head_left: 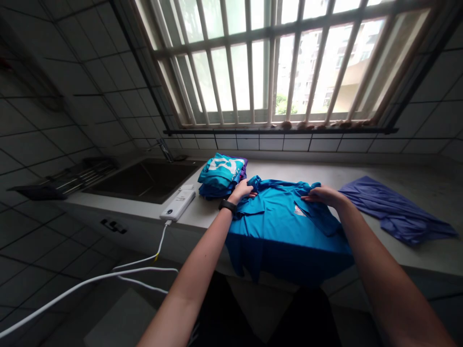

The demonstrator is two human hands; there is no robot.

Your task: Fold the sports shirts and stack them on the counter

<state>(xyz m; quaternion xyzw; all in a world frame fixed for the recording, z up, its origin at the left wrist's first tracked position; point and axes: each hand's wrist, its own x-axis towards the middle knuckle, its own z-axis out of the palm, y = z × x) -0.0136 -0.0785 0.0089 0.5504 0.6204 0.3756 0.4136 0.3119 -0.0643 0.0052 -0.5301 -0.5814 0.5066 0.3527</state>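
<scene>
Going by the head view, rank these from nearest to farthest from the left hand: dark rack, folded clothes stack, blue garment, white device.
1. Blue garment: gripped in the left hand.
2. Folded clothes stack: just left of that hand.
3. White device: farther left, near the counter's front edge.
4. Dark rack: far left, past the sink.

Dark band (227, 206), dark trousers (224, 315)

A smooth band is circling the left wrist (234, 197). The left hand (243, 191) and right hand (323, 196) are showing bare, as are both forearms (204, 258). The trousers are looking almost black, a small pale marking (194, 333) showing on their left leg.
</scene>
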